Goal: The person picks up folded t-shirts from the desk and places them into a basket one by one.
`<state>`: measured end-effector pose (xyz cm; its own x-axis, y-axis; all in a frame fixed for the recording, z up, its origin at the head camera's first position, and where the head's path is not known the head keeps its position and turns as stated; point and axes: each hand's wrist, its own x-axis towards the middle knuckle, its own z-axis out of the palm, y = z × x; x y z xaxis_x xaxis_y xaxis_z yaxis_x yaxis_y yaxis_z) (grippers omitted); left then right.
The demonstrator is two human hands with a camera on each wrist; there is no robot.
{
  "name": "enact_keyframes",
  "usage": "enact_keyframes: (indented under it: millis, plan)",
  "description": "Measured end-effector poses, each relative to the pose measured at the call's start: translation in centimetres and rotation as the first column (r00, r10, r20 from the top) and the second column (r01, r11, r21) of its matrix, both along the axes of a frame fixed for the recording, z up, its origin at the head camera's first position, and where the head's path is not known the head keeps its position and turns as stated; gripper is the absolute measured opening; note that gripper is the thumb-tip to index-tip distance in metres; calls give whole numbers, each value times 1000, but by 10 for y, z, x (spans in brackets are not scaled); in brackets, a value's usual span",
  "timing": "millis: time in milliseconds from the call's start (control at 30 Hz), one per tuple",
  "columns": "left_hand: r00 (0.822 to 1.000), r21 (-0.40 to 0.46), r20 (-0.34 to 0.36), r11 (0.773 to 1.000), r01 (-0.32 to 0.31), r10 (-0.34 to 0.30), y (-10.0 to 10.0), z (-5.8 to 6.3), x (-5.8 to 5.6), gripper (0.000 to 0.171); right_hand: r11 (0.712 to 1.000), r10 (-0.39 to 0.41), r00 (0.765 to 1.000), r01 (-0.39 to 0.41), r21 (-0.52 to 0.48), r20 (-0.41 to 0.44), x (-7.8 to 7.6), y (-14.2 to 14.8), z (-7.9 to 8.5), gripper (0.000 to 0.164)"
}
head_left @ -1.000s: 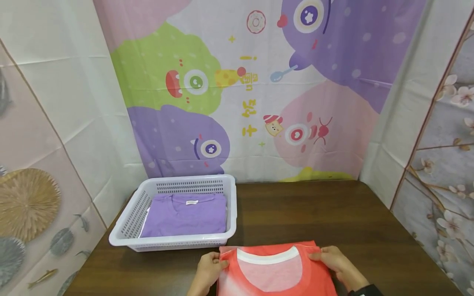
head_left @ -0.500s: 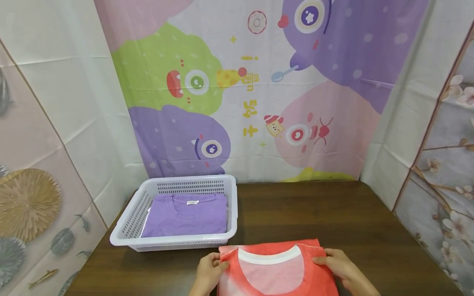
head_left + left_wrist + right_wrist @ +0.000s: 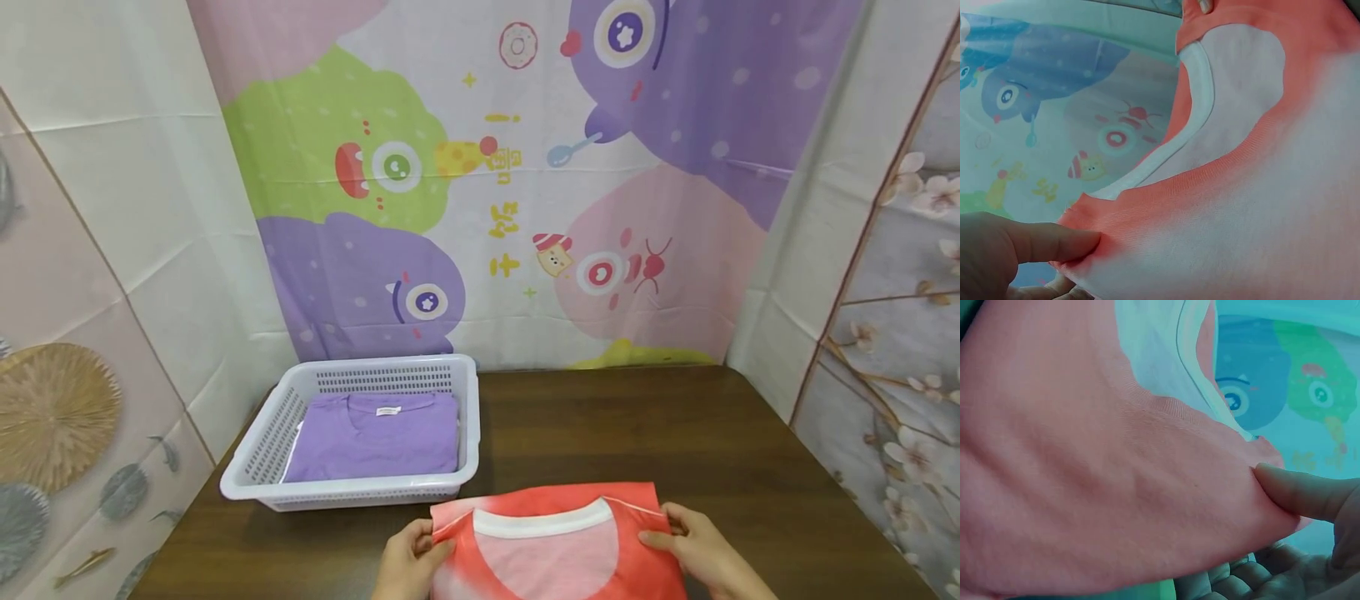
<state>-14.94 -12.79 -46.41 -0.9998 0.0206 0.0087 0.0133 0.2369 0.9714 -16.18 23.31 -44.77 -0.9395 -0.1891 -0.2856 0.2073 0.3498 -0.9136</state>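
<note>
A red and white shirt [image 3: 643, 567] with a white neckband is held up at the table's near edge, its lower part cut off by the head view. My left hand [image 3: 408, 560] pinches its left shoulder, thumb on top, as the left wrist view shows with the thumb pressed into the red-white cloth [image 3: 1166, 228]. At the opposite shoulder my right hand [image 3: 701, 547] pinches the fabric; in the right wrist view the thumb lies over the cloth [image 3: 1147, 487] and the fingers curl beneath.
On the left of the brown table [image 3: 600, 433] stands a white plastic basket [image 3: 360, 489] with a folded purple shirt [image 3: 375, 442] inside. Something white shows under that shirt's left edge. A cartoon-print curtain [image 3: 495, 317] hangs behind the table, with patterned cloth at both sides.
Both hands keep their pinch on the red and white shirt. They have drawn slightly apart, the left hand to the left and the right hand to the right, and the shirt's top spreads wider.
</note>
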Motion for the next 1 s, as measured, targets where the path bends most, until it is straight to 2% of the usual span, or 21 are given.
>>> enact_keyframes:
  millis: [167, 300, 500, 733, 1000]
  plan:
    - [1000, 24, -1, 1000, -9, 9, -5, 3, 6, 28, 994, 103, 994, -105, -28, -39, 6, 1, 6, 45]
    - [1000, 39, -1, 999, -30, 30, -10, 7, 10, 30, 990, 138, 989, -139, -34, -45, 8, -2, 11, 45]
    - [997, 23, -35, 997, -72, 72, -18, 15, 13, 29, 985, 169, 976, -172, -9, -134, 10, -12, 20, 37]
    - [989, 16, -55, 991, -136, 137, -29, 26, 14, 28, 984, 150, 984, -158, -84, -95, 7, -29, 32, 44]
    - [976, -12, -99, 981, -196, 194, -49, 37, 12, 27, 986, 112, 978, -132, -106, -177, 1, -55, 43, 46]
